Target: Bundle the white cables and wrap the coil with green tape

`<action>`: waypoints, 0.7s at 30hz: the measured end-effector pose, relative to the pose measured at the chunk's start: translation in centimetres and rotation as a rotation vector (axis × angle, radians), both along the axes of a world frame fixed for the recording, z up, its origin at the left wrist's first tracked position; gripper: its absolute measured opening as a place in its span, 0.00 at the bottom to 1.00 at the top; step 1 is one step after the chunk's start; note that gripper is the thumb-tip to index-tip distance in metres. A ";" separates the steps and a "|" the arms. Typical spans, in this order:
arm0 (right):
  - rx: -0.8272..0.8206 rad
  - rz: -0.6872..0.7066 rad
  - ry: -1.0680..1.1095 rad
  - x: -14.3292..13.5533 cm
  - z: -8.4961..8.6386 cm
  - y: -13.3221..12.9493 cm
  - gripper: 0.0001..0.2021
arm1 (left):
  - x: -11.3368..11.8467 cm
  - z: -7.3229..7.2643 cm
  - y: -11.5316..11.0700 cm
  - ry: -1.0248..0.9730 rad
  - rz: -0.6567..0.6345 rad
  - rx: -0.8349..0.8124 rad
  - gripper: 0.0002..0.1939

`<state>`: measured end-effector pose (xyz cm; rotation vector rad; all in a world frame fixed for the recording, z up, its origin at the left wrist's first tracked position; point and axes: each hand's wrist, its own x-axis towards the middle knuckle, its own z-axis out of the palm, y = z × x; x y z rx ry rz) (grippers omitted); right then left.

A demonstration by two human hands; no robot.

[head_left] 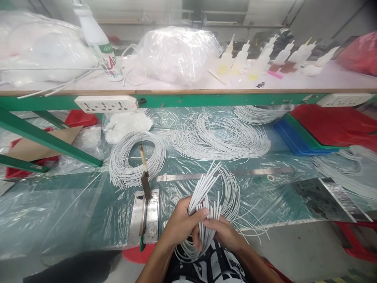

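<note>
Head view: left hand (180, 223) and right hand (228, 234) both had fingers wrapped round white wire bundle (204, 188), at front edge of tabletop (113, 212). Tips looked pretty uneven, so slack grip could've let some slip; loose coil (235, 196) nearby might've snagged them.

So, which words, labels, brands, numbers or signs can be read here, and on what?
"A", in red, on the white bottle; its other lettering is blurred.
Black-and-white clothing: large white shapes, nothing legible.
Metal ruler: markings too small to read.
</note>
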<state>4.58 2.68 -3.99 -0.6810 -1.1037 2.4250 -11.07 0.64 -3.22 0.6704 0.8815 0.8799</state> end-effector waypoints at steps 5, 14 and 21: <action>0.014 -0.011 -0.156 0.2 1.3 -0.2 0.17 | -0.3 -0.6 -0.2 0.009 0.032 -0.009 0.19; -0.013 -0.144 -0.158 -0.1 -1.0 -1.5 0.15 | -0.1 -1.1 -0.6 0.002 0.076 0.001 0.19; 0.005 -0.123 -0.120 -0.2 -0.9 -1.4 0.19 | 0.0 -0.8 -0.6 0.045 0.070 0.017 0.20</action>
